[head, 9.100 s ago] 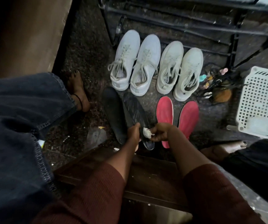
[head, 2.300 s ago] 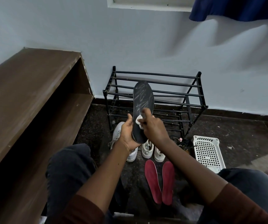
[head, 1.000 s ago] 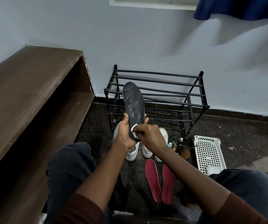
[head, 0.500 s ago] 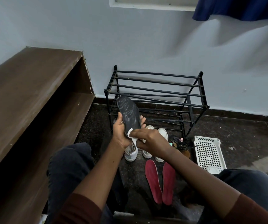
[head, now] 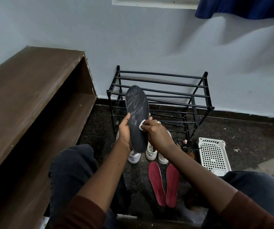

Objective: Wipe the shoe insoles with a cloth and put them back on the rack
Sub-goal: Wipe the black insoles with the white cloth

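Black insole (head: 137, 113) mid-wipe at frame centre.
Left hand (head: 124, 131) curls round its heel, propping it upright as a firm surface; right hand (head: 156, 134) pinches the cloth (head: 142, 125) against it. Red insoles (head: 163, 184) lie lower centre, rack (head: 159, 93) behind.

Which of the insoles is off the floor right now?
The black insole: the left hand grips it upright while the right hand presses a white cloth against it. The two red insoles lie side by side on the floor.
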A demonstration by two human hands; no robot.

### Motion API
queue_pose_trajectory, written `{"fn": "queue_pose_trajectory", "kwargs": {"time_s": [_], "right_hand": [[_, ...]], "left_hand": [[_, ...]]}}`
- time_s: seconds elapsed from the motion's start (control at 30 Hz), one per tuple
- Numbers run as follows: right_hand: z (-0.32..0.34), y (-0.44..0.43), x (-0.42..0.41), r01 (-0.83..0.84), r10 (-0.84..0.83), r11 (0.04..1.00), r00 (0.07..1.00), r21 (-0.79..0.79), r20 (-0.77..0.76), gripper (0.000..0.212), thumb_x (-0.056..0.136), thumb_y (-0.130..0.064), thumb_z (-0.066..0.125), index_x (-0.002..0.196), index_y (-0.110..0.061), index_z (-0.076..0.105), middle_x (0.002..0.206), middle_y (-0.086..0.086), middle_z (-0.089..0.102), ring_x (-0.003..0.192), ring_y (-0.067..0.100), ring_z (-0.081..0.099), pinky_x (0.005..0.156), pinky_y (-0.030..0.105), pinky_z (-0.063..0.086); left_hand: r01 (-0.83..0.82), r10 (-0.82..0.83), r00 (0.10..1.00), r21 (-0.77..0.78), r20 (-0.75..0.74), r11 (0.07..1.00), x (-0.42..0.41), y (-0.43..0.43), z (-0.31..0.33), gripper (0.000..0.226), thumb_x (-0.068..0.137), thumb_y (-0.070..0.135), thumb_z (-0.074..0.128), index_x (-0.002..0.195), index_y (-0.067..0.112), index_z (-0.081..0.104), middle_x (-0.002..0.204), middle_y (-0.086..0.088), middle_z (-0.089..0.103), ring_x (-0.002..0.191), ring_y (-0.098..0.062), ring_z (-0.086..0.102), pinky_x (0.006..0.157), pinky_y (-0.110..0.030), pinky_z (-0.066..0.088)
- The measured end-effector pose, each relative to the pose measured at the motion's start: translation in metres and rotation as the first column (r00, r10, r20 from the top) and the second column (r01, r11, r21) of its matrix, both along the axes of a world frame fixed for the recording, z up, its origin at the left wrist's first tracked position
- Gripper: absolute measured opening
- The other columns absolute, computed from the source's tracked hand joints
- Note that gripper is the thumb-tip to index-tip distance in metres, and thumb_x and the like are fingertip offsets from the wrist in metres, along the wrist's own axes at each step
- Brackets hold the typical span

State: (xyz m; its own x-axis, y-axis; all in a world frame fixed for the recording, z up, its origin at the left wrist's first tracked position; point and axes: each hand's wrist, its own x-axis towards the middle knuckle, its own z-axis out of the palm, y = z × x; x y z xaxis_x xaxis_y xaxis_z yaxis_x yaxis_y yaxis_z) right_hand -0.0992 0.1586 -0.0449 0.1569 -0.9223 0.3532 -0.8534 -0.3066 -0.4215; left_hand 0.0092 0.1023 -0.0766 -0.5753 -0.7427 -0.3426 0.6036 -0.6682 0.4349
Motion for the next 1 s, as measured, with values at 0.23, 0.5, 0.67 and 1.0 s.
{"fn": "queue_pose_trajectory", "kwargs": {"time_s": [0.23, 0.5, 0.67, 1.0], "right_hand": [[-0.01, 0.016, 0.015, 0.122, -0.13, 0.991, 0.967, 0.051, 0.221, 0.022, 0.066, 0.008, 0.059, 0.076, -0.004, 0.074, 0.077, 0.012, 0.07, 0.069, 0.026, 0.066, 0.06, 0.029, 0.052], [-0.004, 0.021, 0.018, 0.157, -0.178, 0.978, 0.971, 0.136, 0.162, 0.018, 0.066, 0.013, 0.053, 0.067, 0.003, 0.068, 0.07, 0.016, 0.059, 0.063, 0.029, 0.058, 0.052, 0.028, 0.039], [0.009, -0.008, 0.011, 0.247, -0.247, 0.967, 0.969, 0.06, -0.006, 0.01, 0.074, 0.009, 0.057, 0.073, 0.007, 0.067, 0.078, 0.023, 0.058, 0.073, 0.035, 0.057, 0.057, 0.028, 0.026], [-0.002, 0.011, 0.01, 0.094, -0.129, 0.959, 0.985, 0.268, 0.114, 0.015, 0.071, 0.007, 0.065, 0.08, 0.0, 0.074, 0.084, 0.019, 0.07, 0.08, 0.033, 0.064, 0.069, 0.031, 0.049]], "left_hand": [[-0.14, 0.141, 0.99, 0.017, -0.019, 0.99, -0.004, -0.006, 0.001, 0.063, 0.093, 0.046, 0.032, 0.107, -0.004, 0.067, 0.111, -0.021, 0.061, 0.087, -0.029, 0.068, 0.075, -0.032, 0.056], [-0.128, 0.128, 0.992, 0.016, 0.022, 0.992, -0.004, -0.001, -0.002, 0.064, 0.094, 0.049, 0.029, 0.129, -0.001, 0.049, 0.117, -0.018, 0.059, 0.091, -0.027, 0.067, 0.084, -0.035, 0.054], [-0.156, 0.159, 0.98, -0.037, 0.121, 0.987, -0.006, 0.003, -0.001, 0.053, 0.097, 0.04, 0.032, 0.098, 0.003, 0.071, 0.095, -0.015, 0.07, 0.083, -0.025, 0.069, 0.084, -0.036, 0.051], [-0.155, 0.156, 0.986, -0.02, 0.063, 0.988, -0.004, 0.003, -0.013, 0.066, 0.095, 0.045, 0.027, 0.097, -0.004, 0.072, 0.101, -0.022, 0.067, 0.088, -0.029, 0.068, 0.08, -0.035, 0.056]]}}
